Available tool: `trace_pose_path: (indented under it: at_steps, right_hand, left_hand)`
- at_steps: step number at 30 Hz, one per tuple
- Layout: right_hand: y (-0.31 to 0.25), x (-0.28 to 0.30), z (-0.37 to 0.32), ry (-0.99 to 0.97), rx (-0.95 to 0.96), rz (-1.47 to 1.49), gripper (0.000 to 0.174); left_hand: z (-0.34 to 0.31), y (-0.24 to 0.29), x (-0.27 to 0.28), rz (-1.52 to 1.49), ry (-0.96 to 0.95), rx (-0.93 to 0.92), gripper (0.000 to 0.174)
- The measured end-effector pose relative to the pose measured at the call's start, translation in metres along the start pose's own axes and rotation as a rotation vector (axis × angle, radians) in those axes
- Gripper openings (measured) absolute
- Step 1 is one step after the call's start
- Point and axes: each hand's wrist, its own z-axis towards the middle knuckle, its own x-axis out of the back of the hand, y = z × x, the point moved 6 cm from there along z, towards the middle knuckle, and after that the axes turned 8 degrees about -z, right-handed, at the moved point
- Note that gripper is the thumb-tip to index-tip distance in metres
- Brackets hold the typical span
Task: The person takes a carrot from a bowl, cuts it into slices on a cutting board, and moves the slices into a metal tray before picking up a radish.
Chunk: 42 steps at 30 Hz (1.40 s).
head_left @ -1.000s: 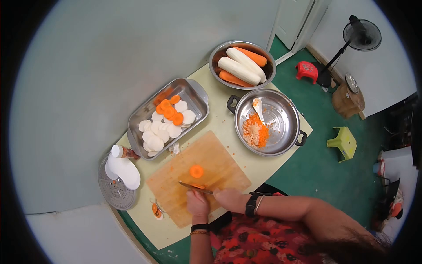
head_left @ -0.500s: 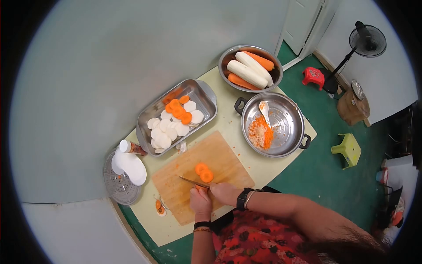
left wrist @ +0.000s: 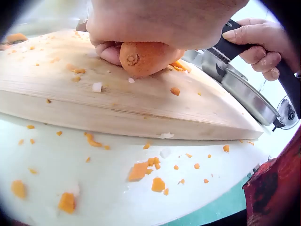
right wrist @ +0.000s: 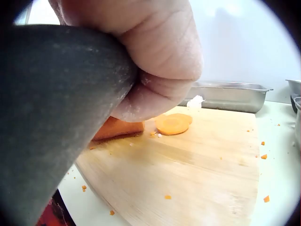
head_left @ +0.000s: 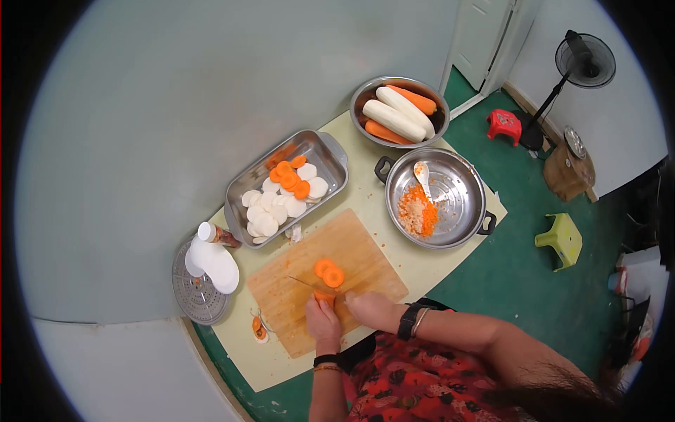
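On the wooden cutting board (head_left: pixel 365 260), my left hand (head_left: pixel 323 322) holds a piece of carrot (left wrist: pixel 143 59) down, fingers curled round it. Its rounded stem end faces the left wrist camera. My right hand (head_left: pixel 373 309) grips the black handle (right wrist: pixel 61 103) of a knife (head_left: pixel 304 283). The blade lies across the board right at the carrot's far end. Just beyond the blade are overlapping round carrot slices (head_left: pixel 333 276). In the right wrist view, the handle and fingers hide much of the carrot.
A metal tray (head_left: pixel 242 179) of white and carrot slices stands behind the board. To the right are a two-handled pan (head_left: pixel 457 204) with chopped bits and a spoon, and a bowl (head_left: pixel 358 133) of whole vegetables. A jar (head_left: pixel 223 237) and perforated steamer plate (head_left: pixel 190 299) stand left.
A single carrot slice lay beyond the knife a second ago; now overlapping slices lie there. The blade has stayed close to the carrot, and the head view has shifted slightly.
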Motion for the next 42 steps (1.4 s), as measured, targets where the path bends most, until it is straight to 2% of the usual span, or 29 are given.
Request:
trace_pose_path:
  at_steps: [6,15,25,28,34,37,42]
  right_hand:
    - [-0.012,0.002,-0.001,-0.025,0.024,-0.058,0.010]
    - [-0.016,0.006,0.003,-0.109,0.028,-0.051,0.009]
    - [-0.018,0.009,0.003,-0.092,0.071,-0.051,0.010]
    - [-0.021,0.018,0.005,-0.215,0.042,-0.028,0.014]
    - [-0.020,0.010,0.005,-0.219,0.049,-0.014,0.015]
    - [-0.019,0.005,0.004,-0.090,0.077,-0.042,0.009]
    - [-0.019,0.003,0.004,-0.075,0.082,-0.053,0.008]
  left_hand:
    - [-0.005,-0.005,-0.005,0.026,0.025,-0.005,0.037]
    - [-0.004,-0.012,-0.009,0.019,-0.055,0.113,0.035]
    - [-0.001,-0.005,-0.006,-0.026,-0.014,0.087,0.032]
    - [0.000,-0.001,-0.005,-0.049,0.004,0.045,0.031]
    - [0.002,-0.001,-0.006,-0.046,0.010,0.008,0.031]
    - [0.002,-0.001,-0.005,-0.049,0.011,-0.005,0.032]
    - [0.002,0.002,-0.004,-0.044,0.010,-0.011,0.035]
